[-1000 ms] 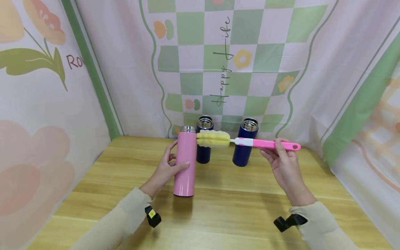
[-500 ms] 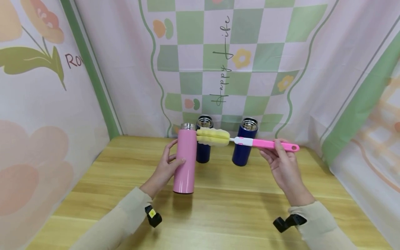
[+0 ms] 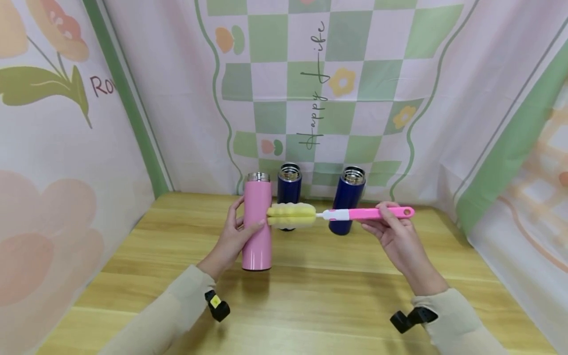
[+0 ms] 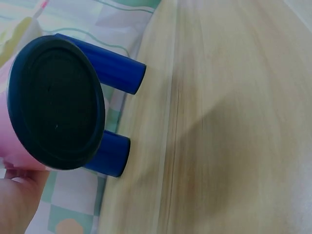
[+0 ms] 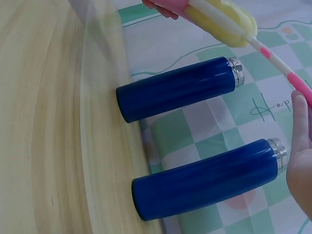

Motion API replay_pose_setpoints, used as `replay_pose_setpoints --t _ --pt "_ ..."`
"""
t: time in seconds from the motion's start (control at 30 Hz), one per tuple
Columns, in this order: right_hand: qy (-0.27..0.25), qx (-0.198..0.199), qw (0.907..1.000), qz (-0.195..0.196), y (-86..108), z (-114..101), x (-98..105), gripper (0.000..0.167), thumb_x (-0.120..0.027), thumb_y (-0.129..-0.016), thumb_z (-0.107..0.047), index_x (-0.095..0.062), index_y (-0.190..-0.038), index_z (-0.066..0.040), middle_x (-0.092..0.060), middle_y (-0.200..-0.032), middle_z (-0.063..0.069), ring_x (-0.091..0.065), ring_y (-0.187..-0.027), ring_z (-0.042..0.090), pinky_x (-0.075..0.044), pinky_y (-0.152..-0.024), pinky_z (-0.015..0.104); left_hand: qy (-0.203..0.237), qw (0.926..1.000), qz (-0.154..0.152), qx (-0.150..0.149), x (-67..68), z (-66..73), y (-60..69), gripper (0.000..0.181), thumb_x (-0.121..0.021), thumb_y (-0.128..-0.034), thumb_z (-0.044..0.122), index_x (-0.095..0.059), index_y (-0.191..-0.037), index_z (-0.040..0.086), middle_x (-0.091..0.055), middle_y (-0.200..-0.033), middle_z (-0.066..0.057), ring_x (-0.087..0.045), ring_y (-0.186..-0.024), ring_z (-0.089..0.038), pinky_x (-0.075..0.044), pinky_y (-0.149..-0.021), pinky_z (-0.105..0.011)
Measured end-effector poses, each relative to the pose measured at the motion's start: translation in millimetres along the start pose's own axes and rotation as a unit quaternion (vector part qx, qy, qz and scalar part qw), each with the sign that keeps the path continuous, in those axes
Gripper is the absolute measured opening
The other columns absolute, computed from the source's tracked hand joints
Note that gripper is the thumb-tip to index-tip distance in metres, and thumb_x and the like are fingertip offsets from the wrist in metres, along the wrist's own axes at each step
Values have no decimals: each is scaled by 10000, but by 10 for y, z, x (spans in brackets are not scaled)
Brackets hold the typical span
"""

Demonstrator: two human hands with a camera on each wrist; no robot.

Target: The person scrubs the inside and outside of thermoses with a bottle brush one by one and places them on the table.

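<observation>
Behind the left hand point(image 3: 230, 241) and right hand point(image 3: 401, 241) run beige sleeves point(image 3: 161, 310); at each cuff point(image 3: 199, 281) sits a black wrist device point(image 3: 219, 310), the left one bearing a yellow square point(image 3: 215, 301).

Left hand point(image 3: 231, 240) is gripping the pink bottle point(image 3: 257, 251), thumb point(image 3: 252, 230) crossing its front; right hand point(image 3: 398, 240) is pinching a brush point(image 3: 364, 213), well right of bottle. Forearms point(image 3: 166, 313) are slanting inward.

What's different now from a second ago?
In the head view, the pink bottle shifted slightly up and left; the sponge brush moved down and left, toward the bottle's middle. The left hand still holds the bottle, the right hand the brush. Both blue bottles stayed put.
</observation>
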State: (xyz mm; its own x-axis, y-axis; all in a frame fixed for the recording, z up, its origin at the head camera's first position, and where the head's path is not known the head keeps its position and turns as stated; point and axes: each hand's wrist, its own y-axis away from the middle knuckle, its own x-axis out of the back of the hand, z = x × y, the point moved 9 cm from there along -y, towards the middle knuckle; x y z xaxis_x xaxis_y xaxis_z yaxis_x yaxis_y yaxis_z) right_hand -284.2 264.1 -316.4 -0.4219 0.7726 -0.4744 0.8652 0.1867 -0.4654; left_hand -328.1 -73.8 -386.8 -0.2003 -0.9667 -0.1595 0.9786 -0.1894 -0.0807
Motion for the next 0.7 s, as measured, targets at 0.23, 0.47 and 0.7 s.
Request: replay_pose_setpoints --t 0.23,0.47,0.7 --pt "513 -509 9973 -116 56 108 19 215 -366 -1089 -66 -577 -1074 -30 -701 -1040 143 -721 -932 238 -565 -844 327 -166 9995 255 -40 62 0 -14 856 -746 -913 345 -172 -1542 426 -501 -1379 -168 -597 -1148 -353 -530 -890 -509" --pt "701 -813 9930 -499 118 215 -6 264 -373 -1081 -33 -636 -1108 -30 -705 -1032 133 -720 -928 240 -568 -835 336 -388 9985 382 -55 108 51 -10 807 -717 -934 348 -199 -1550 405 -497 -1355 -190 -589 -1132 -367 -538 -867 -500" --pt "895 -869 9898 -691 131 259 -21 289 -360 -1082 -26 -648 -1093 -51 -714 -1016 119 -720 -922 225 -570 -828 333 -404 9977 550 41 142 59 -8 724 -656 -973 361 -217 -1545 418 -538 -1333 -172 -612 -1084 -349 -532 -854 -488"
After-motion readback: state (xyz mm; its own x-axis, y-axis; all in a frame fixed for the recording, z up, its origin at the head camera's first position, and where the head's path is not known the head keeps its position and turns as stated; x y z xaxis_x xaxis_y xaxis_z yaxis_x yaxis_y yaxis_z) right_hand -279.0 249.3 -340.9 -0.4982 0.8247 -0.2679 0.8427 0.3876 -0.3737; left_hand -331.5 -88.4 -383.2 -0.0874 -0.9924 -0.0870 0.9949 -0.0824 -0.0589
